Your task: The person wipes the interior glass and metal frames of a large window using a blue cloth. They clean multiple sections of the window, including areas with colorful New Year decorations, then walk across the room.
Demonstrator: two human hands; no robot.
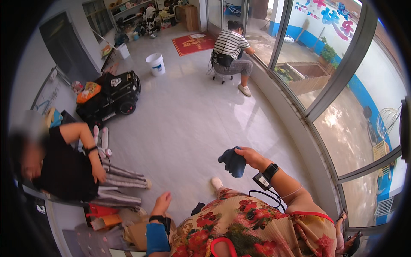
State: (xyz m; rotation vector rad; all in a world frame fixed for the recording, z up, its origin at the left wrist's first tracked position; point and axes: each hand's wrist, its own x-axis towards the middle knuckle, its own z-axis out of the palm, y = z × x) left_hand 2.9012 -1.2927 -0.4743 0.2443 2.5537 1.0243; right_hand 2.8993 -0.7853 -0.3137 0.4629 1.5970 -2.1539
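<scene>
My right hand (252,156) grips a dark blue cloth (233,162) by one edge. The cloth hangs in loose folds above the pale tiled floor, in front of my body. A black watch-like device (270,171) is strapped to my right wrist, and a small boxed device (262,181) with a black cable hangs beside that forearm. Lower left, my left hand (161,203) is raised with no object visible in it; the set of its fingers is hard to make out. A dark band circles that wrist, and blue fabric (157,237) covers the forearm below.
At left stands a person in black (69,163), near a black toy car (110,96). A person in stripes (230,43) sits on a wheeled stool by the windows. A white bucket (155,65) is on the floor; a low sill (289,112) runs along the right. Cardboard boxes (136,233) lie lower left.
</scene>
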